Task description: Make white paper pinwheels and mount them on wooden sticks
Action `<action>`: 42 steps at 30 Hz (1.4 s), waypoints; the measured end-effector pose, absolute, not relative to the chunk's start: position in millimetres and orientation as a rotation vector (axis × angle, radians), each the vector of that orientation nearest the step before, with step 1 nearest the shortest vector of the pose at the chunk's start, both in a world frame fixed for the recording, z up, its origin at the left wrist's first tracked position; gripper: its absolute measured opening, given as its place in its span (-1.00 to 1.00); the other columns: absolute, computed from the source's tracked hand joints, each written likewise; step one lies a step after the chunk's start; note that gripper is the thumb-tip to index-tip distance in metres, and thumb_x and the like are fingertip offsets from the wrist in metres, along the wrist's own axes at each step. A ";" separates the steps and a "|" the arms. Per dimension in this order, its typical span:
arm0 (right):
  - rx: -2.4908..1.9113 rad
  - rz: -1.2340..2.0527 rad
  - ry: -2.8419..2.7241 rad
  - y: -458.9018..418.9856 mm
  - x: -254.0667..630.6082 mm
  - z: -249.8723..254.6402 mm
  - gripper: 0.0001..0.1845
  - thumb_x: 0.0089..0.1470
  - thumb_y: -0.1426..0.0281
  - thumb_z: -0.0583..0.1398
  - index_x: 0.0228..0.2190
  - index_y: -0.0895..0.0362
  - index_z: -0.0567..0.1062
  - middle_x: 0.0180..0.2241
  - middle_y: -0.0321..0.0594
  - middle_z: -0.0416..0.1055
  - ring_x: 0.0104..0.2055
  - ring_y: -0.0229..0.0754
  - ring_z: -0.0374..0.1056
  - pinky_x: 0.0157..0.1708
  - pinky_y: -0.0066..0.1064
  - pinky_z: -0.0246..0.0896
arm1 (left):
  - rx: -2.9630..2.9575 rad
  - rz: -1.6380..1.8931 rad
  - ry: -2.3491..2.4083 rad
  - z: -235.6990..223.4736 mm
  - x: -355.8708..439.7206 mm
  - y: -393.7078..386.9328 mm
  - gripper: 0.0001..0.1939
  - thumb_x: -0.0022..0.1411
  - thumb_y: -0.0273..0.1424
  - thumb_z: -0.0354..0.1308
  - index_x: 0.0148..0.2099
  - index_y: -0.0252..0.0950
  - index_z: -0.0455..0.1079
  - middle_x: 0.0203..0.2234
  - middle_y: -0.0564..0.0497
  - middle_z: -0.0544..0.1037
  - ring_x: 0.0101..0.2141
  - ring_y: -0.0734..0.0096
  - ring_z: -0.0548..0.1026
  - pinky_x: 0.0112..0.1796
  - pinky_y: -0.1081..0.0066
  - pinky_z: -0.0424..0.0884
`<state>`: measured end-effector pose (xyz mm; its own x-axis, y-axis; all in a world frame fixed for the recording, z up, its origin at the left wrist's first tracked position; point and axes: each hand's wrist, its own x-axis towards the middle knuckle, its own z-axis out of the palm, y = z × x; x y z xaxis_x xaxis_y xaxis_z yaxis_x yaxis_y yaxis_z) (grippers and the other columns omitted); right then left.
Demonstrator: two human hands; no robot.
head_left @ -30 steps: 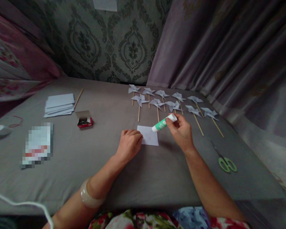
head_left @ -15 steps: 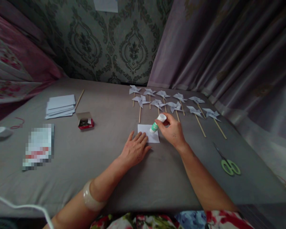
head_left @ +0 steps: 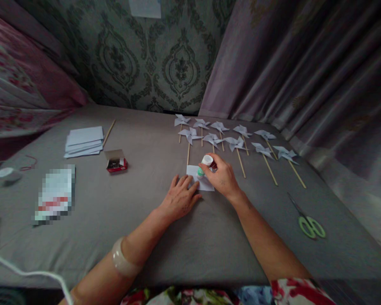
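A small white sheet of paper (head_left: 207,185) lies flat on the grey cloth in front of me. My left hand (head_left: 180,197) rests on its left edge, fingers spread. Above the paper, my right hand (head_left: 221,174) grips a green and white glue stick (head_left: 206,162), tilted with its lower end at the sheet. Fingers partly hide the stick's label. Just beyond are several white paper pinwheels (head_left: 236,144) on wooden sticks, laid in two rows.
Green-handled scissors (head_left: 311,226) lie at the right. On the left are a stack of white paper (head_left: 84,142), a wooden stick (head_left: 109,133), an open red box (head_left: 117,165) of small metal pieces, a blurred packet (head_left: 55,192) and a white cord (head_left: 22,272).
My right hand has shifted slightly left and nearer me with the glue stick, which now stands more upright on the paper. My left hand stays in place. The view has turned slightly.
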<state>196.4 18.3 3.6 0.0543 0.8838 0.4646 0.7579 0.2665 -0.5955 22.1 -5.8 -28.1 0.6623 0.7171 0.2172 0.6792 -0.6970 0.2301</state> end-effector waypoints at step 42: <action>-1.659 0.186 -1.744 18.5 181.9 -17.2 -0.80 0.03 0.27 0.16 -0.47 0.16 0.45 -0.47 -0.14 0.44 -0.40 -0.17 0.36 -0.34 -0.41 0.20 | 2.785 0.358 1.149 -31.4 24.6 -1.5 -0.60 0.37 -0.18 -0.13 0.15 -0.15 0.30 0.18 -0.16 0.32 0.21 0.10 0.22 0.19 -0.16 -0.08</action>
